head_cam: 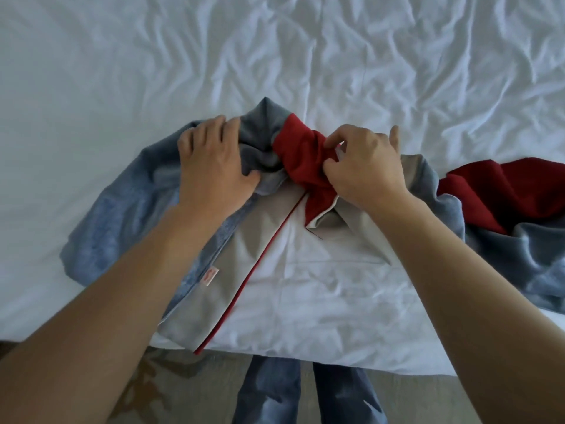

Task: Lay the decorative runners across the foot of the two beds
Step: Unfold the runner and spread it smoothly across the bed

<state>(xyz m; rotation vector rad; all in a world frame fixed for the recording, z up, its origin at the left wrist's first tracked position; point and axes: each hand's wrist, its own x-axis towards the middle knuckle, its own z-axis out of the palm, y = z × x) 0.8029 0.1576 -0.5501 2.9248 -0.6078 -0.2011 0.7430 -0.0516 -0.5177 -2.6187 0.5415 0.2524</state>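
While both hands work the bunched cloth at the bed's foot, notes as follows.

Runner (128,228): blue-grey face, red band, pale grey lining; lies crumpled and twisted on the white duvet (305,71), its knot of folds sitting between the two hands.
Left hand (211,166): palm down on the blue-grey folds, fingers curled into the cloth, thumb tucked against the twist; gripping it.
Right hand (363,166): thumb and fingertips pinch the red band just right of the twist; little finger raised.
Left of the grip: blue-grey length spreads flat, lining turned up along its near edge, small label (210,276) on the seam.
Right of the grip: more red and blue-grey cloth heaped, running off the frame edge.
Below the grip: bare duvet, then the bed edge, jeans (269,390) and patterned carpet (171,377).
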